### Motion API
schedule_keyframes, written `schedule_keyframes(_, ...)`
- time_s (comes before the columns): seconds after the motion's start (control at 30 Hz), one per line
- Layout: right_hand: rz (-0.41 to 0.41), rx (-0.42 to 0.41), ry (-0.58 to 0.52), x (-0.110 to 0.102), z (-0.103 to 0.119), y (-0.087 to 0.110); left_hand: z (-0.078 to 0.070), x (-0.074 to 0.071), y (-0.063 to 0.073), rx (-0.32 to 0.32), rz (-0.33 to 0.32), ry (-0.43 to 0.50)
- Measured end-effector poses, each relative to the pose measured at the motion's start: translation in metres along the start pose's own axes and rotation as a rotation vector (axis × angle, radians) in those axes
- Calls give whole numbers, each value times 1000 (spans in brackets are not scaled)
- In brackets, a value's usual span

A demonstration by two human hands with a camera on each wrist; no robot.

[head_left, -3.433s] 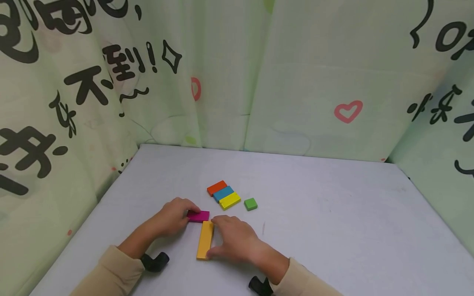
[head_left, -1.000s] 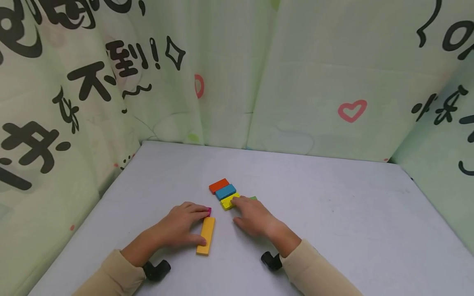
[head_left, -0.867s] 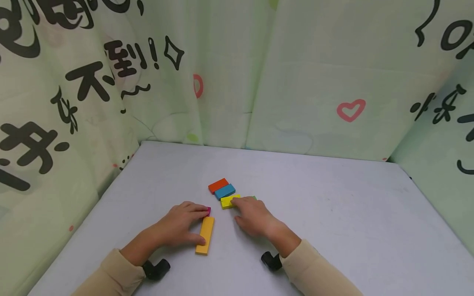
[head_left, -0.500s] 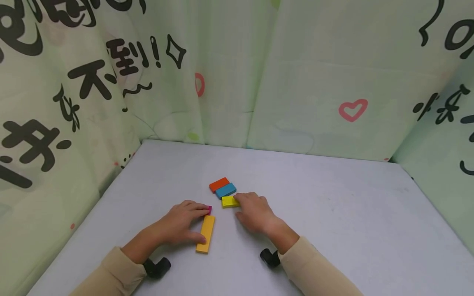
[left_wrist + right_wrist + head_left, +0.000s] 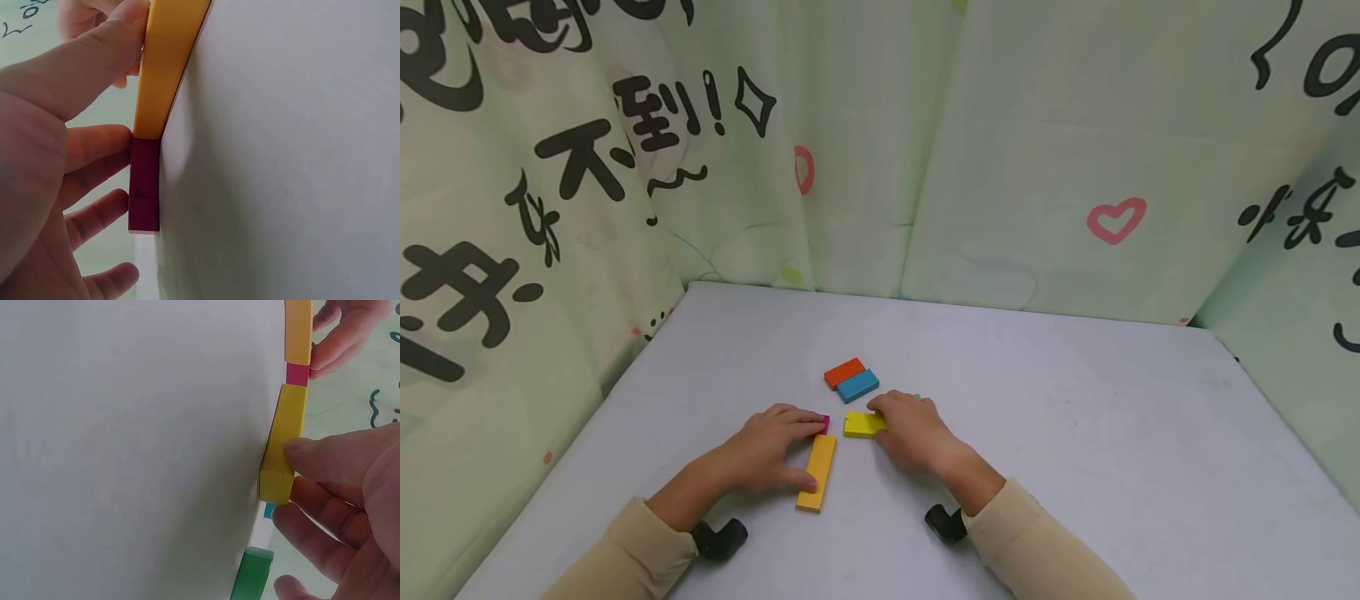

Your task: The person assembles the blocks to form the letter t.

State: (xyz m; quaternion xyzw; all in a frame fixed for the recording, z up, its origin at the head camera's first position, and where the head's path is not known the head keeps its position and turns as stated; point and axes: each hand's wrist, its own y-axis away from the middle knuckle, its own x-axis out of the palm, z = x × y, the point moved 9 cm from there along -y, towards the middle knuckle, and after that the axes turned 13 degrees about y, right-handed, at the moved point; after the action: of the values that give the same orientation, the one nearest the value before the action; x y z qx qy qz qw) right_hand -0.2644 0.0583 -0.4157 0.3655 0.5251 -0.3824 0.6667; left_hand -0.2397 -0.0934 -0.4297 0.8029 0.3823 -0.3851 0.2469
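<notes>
Flat wooden blocks lie on the white table. My right hand pinches a yellow block between thumb and fingers; in the right wrist view the thumb presses the yellow block on its broad face. My left hand lies over two blocks placed end to end. Its thumb touches the long orange block, while its spread fingertips touch the magenta block. From the head camera, most of the magenta block is hidden under those fingers. A small gap separates yellow from magenta.
A red block and a blue block lie side by side farther back. A small green block sits behind my right hand, mostly hidden in the head view. Printed curtains surround the table.
My right hand left the orange block, took the yellow block from beside the blue one, turned it and drew it nearer. My left hand shifted from the magenta block to span magenta and orange.
</notes>
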Motion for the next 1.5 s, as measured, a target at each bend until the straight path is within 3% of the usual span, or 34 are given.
schedule_keyframes(0.53,4,-35,-64,4,8,-3,0,0,0,-1,5,-5)
schedule_keyframes(1.5,13,-70,-37,4,22,-4,0,0,1,31,-11,3)
